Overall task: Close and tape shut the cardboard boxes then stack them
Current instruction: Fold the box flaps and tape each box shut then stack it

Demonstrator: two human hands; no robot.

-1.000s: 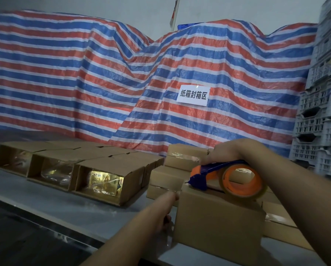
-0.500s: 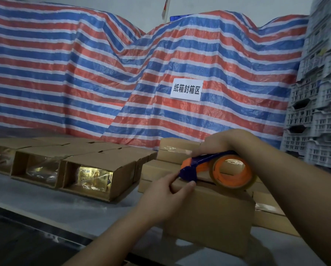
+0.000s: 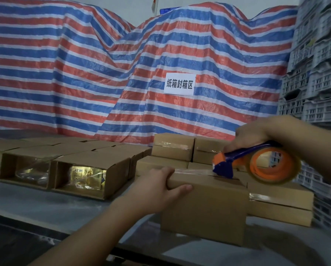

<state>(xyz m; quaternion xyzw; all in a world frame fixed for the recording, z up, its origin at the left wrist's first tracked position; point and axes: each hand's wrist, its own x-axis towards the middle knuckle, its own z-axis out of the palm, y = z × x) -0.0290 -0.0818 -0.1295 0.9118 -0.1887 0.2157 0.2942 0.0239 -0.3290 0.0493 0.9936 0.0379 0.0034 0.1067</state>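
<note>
Open boxes [image 3: 64,166]: a row lying on their sides at the left of the desk [image 3: 26,204], open ends facing the camera; shiny gold packets in clear wrap show inside.
Tarp [image 3: 84,73]: red, white and blue stripes, draped across the whole background behind the desk.
Left hand [image 3: 157,187]: grasping the near left top corner of the box in front, fingers curled over the top edge, thumb lying along the front face.
Box in front [image 3: 205,210]: closed, standing upright on the desk at its near edge, just in front of the taped boxes.
Paper sign [image 3: 179,84]: white with dark characters, fixed on the tarp above the boxes.
Taped boxes [image 3: 172,148]: closed and stacked in layers behind and to the right of the box in front; glossy strips of clear tape run along their seams.
Strip of tape [image 3: 191,171]: clear, stretched along the top of the box in front from the left hand's fingers to the dispenser's nose.
Tape dispenser [image 3: 237,162]: blue handle, orange reel with a clear roll; its blue nose touches the top of the box in front.
Right hand [image 3: 251,137]: clenched around the dispenser's handle from above.
Plastic crates [image 3: 318,64]: grey, stacked high at the far right.
</note>
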